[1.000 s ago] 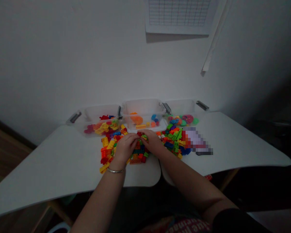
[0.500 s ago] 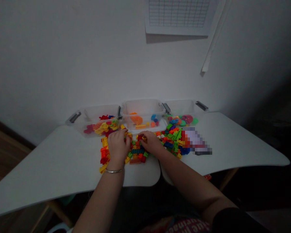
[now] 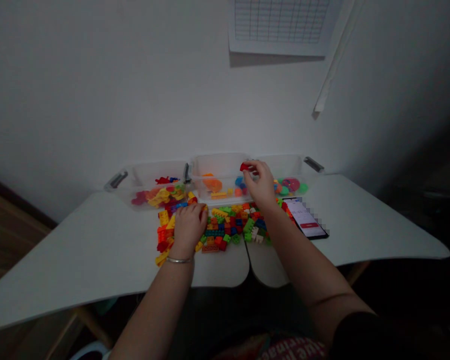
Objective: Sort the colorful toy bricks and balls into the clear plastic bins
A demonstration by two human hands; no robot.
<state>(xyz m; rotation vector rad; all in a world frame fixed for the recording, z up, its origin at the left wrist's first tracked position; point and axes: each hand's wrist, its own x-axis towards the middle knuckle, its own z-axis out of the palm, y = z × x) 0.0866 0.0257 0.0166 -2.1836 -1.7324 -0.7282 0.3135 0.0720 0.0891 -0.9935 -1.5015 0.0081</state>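
Observation:
My right hand is raised near the right rim of the middle clear bin, pinching a small red piece, probably a toy block. My left hand rests on the left part of a spread of colourful toy bricks; its fingers are bent down among them, and whether they hold anything is hidden. In the middle bin lie an orange piece, a yellow bar and a few blue and red pieces.
A left clear bin holds red and yellow pieces; a right clear bin holds green and pink ones. A phone lies right of the bricks on the white table. Gridded paper hangs on the wall.
My right hand has lifted from the bricks, moving up and right to the middle bin with the red piece. My left hand has stayed over the left bricks.

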